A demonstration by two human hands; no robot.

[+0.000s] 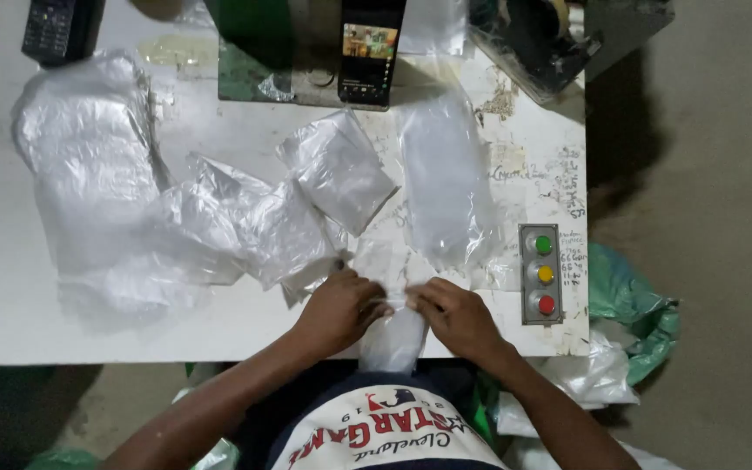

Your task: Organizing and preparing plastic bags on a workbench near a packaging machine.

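Left hand: the left hand [339,309] sits at the near edge of the white table [10,305], fingers curled and pinching the top of a small clear bag [393,335].
Right hand: the right hand [459,318] mirrors it, fingertips pressed together on the same bag mouth.
Bag position: the small clear bag hangs between the two hands, its long axis running from the fingers down off the table edge toward the person's body; both hands are equally close, each touching it.
Bag contents: pale, but I cannot tell what.
Other plastic: a loose heap of clear bags [176,218] lies left of the hands; one flat clear bag [446,174] lies just beyond the right hand.
Button box: one button box [540,274], three buttons, green, yellow, red, just right of the right hand.
Phones: one phone [367,52] with its screen lit stands at the far side; one dark handset [54,30] at the far left corner.
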